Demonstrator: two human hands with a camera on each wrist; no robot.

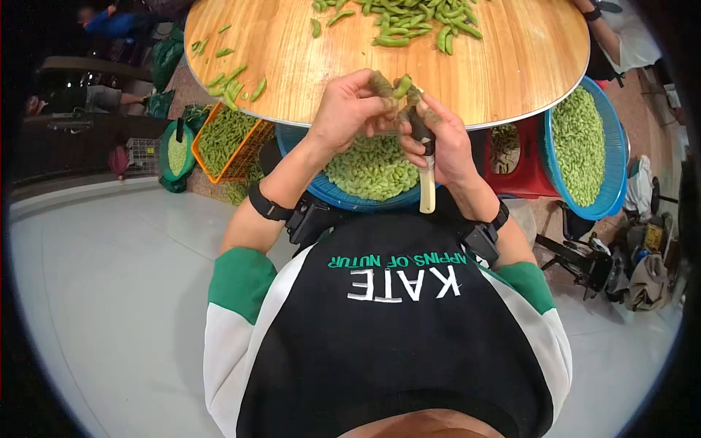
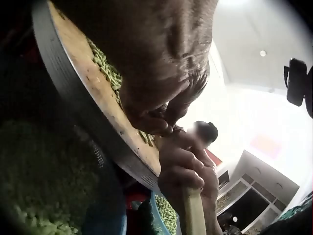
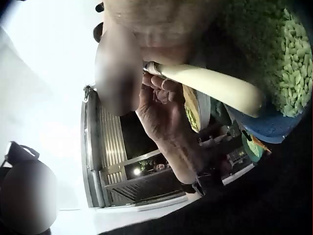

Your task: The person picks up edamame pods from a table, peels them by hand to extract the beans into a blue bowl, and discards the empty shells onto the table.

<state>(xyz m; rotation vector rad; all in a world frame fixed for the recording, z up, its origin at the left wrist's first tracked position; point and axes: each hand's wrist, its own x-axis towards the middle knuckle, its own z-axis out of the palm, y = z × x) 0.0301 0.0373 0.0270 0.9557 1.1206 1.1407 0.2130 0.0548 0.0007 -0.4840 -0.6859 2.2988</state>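
Over the near edge of the round wooden table (image 1: 292, 80), my two hands meet fingertip to fingertip. The left hand (image 1: 349, 109) pinches a plump green soybean pod (image 1: 402, 86). My right hand (image 1: 447, 142) grips a knife by its cream handle (image 1: 427, 191), which points back toward my body; the fingers hide its blade. In the right wrist view the smooth handle (image 3: 210, 87) sticks out below the palm. The left wrist view has the right hand's curled fingers (image 2: 178, 164) close against the left fingertips. Below both hands, a blue basin (image 1: 328, 191) holds shelled green beans (image 1: 372, 171).
A heap of pods (image 1: 416, 18) lies at the table's far side, with several loose pods (image 1: 234, 84) at left. An orange crate (image 1: 255, 142) of pods stands left, near a small green basket (image 1: 191, 139). To the right are a red stool (image 1: 529, 171) and another blue basin (image 1: 558, 171) of beans.
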